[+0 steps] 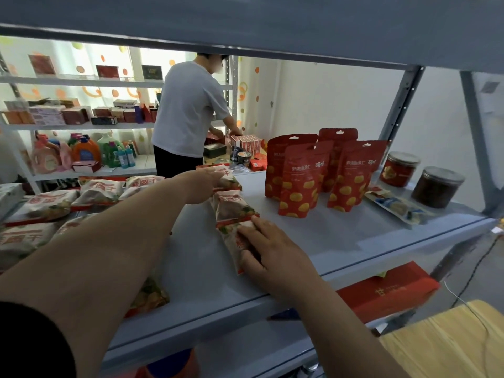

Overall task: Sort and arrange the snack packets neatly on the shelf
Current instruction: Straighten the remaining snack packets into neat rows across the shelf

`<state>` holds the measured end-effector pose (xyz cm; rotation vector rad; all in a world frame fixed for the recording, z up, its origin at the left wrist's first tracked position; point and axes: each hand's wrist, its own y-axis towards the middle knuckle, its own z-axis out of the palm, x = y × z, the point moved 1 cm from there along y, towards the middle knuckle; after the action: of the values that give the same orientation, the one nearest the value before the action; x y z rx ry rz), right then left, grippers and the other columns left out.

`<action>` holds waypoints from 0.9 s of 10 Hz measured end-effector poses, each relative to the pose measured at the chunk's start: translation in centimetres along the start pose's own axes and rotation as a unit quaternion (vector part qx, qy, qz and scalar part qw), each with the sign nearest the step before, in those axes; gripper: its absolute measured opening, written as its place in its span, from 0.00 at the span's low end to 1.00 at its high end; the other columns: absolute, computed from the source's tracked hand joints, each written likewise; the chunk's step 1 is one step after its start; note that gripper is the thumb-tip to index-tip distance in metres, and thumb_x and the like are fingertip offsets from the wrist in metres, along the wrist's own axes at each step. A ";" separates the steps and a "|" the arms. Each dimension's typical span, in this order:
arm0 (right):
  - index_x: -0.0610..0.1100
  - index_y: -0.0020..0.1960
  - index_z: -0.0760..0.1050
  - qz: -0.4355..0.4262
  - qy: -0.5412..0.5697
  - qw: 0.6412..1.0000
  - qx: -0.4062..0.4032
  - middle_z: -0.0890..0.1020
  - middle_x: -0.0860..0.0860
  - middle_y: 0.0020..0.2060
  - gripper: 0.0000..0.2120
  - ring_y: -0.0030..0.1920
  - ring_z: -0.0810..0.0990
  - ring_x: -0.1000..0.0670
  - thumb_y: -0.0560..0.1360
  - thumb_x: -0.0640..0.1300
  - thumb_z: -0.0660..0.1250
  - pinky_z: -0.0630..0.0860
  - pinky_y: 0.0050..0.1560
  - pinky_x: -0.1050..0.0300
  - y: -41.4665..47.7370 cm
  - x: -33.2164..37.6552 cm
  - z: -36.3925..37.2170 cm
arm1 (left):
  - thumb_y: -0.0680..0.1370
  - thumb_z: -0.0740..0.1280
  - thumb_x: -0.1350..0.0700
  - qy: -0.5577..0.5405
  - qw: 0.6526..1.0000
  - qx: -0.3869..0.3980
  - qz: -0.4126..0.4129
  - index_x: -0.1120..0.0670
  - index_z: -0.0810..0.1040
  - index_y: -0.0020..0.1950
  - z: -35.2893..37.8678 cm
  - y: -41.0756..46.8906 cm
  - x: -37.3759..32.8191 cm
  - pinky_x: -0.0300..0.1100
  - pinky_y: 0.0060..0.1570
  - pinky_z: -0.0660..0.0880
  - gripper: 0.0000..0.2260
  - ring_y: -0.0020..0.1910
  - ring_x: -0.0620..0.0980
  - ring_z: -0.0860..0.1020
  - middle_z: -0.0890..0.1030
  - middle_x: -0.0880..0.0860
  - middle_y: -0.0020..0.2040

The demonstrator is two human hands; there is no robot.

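Snack packets in white and red lie in a line of three on a pale blue-grey shelf, running from its front edge toward the back. The right hand rests flat on the nearest one, fingers straight. The left hand reaches across to the farthest of the three and touches it; I cannot tell whether its fingers grip. A heap of the same packets covers the shelf's left side. On the level below sits a red box. To the right, red pouches stand upright in a cluster. Past them a flat blue packet lies in front of two lidded jars. Across the room, a person in a grey shirt faces white shelving that holds boxes and coloured bottles.
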<state>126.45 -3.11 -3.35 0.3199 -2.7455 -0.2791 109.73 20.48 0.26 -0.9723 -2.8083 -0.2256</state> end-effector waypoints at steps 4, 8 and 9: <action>0.55 0.75 0.62 -0.013 0.008 1.000 -0.016 0.59 0.50 0.77 0.25 0.75 0.58 0.51 0.79 0.57 0.55 0.62 0.72 0.53 0.1 -0.1 0.1 | 0.84 0.53 0.49 -0.172 0.982 0.024 -0.071 0.56 0.62 0.77 0.7 4.5 -1.9 0.50 0.74 0.54 0.23 0.77 0.56 0.57 0.60 0.56 0.78; 0.58 0.75 0.61 -0.015 0.021 0.999 -0.027 0.59 0.52 0.77 0.26 0.75 0.58 0.51 0.77 0.61 0.53 0.64 0.71 0.52 0.1 -0.6 0.3 | 0.81 0.60 0.45 -0.195 0.980 -0.002 -0.037 0.49 0.62 0.77 -0.2 4.7 -1.3 0.44 0.71 0.59 0.25 0.75 0.53 0.61 0.62 0.52 0.77; 0.57 0.72 0.67 -0.029 0.010 0.998 -0.052 0.65 0.53 0.74 0.26 0.73 0.61 0.51 0.77 0.62 0.53 0.65 0.69 0.54 -0.3 -0.5 0.2 | 0.78 0.67 0.43 -0.207 0.976 -0.043 0.051 0.42 0.76 0.63 -1.7 2.6 -1.4 0.30 0.49 0.69 0.14 0.56 0.43 0.76 0.76 0.44 0.61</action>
<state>126.92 -3.23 -3.78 0.3721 -2.6935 -0.4308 112.58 21.37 1.87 -1.3146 -3.1253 -0.1470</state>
